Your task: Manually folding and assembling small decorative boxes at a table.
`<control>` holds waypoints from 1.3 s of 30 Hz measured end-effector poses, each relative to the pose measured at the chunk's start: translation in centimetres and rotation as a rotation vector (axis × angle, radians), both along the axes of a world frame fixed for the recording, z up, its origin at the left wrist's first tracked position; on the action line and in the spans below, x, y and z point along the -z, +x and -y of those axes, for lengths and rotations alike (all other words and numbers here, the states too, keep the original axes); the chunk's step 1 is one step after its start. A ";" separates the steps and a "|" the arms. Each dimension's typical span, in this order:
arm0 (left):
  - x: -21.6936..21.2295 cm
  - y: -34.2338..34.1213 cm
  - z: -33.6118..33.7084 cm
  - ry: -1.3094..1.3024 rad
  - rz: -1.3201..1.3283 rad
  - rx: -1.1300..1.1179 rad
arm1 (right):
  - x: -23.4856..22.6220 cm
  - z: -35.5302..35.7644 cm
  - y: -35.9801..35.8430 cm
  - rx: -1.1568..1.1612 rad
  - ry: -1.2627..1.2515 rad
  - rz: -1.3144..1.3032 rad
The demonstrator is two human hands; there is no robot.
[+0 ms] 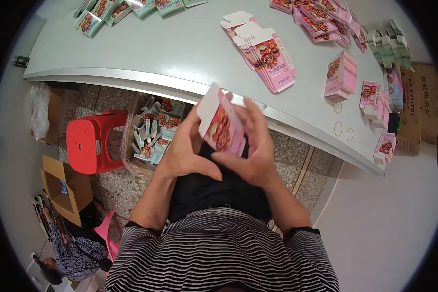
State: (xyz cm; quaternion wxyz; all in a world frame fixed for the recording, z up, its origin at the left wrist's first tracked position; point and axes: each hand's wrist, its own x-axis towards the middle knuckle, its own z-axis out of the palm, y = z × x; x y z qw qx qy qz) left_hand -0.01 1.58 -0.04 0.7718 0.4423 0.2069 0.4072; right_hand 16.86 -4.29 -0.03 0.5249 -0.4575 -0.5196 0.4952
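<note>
Over my lap, in front of the table's edge, a small pink carton point(224, 127) with a colourful printed front is held tilted, its white end flap standing out at the upper left. My left hand point(182, 151) has its fingers behind the carton's left side, with the thumb stretched out below. At the other side, my right hand point(254, 155) grips the carton, its thumb at the lower edge. The far fingers of both hands are partly hidden by the carton. Beyond them on the table lies a fanned stack of flat pink cartons point(276, 65).
The pale table point(180, 53) also bears green cartons point(89, 23), a pink carton pile point(321, 24) and standing pink cartons point(340, 78). Below are a box of green cartons point(153, 131), a red stool point(85, 144) and an opened cardboard box point(73, 190). Another person point(75, 248) sits at lower left.
</note>
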 end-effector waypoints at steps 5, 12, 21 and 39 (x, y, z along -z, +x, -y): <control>2.0 -0.5 0.8 -0.067 -0.278 -0.025 | 2.3 2.5 -2.9 0.132 -0.056 -0.260; 2.7 1.0 4.1 -0.101 -0.338 -0.440 | 3.8 2.3 -3.5 0.291 -0.164 -0.171; 3.9 -1.5 5.5 -0.193 -0.268 -0.409 | 5.7 3.2 -2.6 0.070 -0.212 -0.339; 4.8 -4.1 7.4 0.040 -0.544 -0.108 | 8.6 6.9 -0.6 0.014 -0.093 -0.046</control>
